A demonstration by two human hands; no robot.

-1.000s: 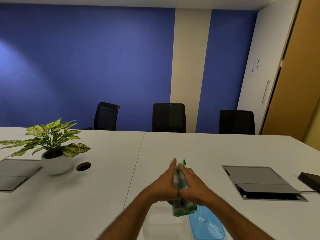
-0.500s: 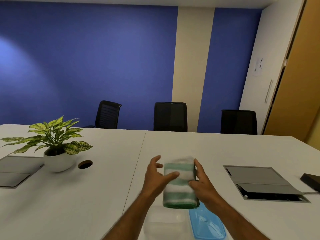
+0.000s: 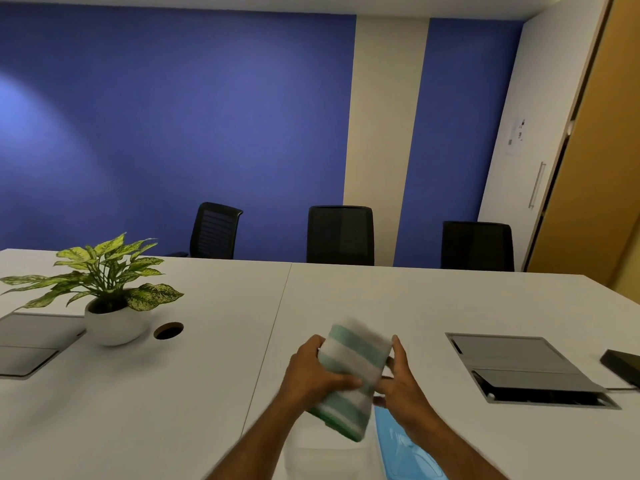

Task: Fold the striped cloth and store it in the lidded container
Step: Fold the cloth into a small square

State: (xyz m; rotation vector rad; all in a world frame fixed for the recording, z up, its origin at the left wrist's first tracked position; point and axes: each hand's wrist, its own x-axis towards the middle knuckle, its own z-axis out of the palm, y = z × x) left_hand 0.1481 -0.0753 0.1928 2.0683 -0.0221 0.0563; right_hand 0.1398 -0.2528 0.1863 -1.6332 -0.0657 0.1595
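Cloth (image 3: pixel 349 372), folded thick, green-and-white striped, tilted between both hands.

A single wide-angle camera on the person's head looks forward and slightly down across the white table (image 3: pixel 381 296) toward the blue wall (image 3: pixel 173 116) and three black chairs (image 3: pixel 341 235) at the far side. The forearms enter from the bottom edge, close to the lens, and straight lines bend near the frame's borders.
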